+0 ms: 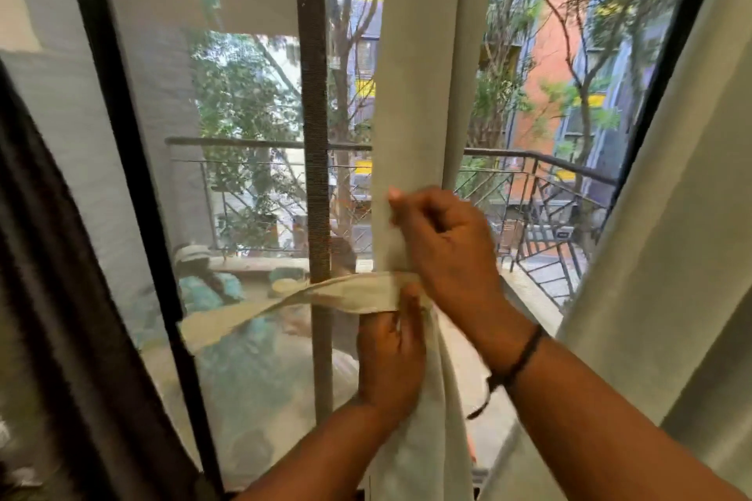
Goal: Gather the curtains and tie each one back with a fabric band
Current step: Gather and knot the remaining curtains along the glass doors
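Left hand grips the gathered pale cream fabric curtain; right hand pinches the matching cream fabric band, its fingertips blurred.

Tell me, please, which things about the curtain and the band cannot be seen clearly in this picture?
1. The pale fabric band: in the head view, whether it is knotted is hidden behind the right hand and left hand.
2. Its back side: hidden by the gathered cream curtain.
3. The curtain's top and hem: cut off by the picture's edges.
4. The band's loose end: blurred against the glass.
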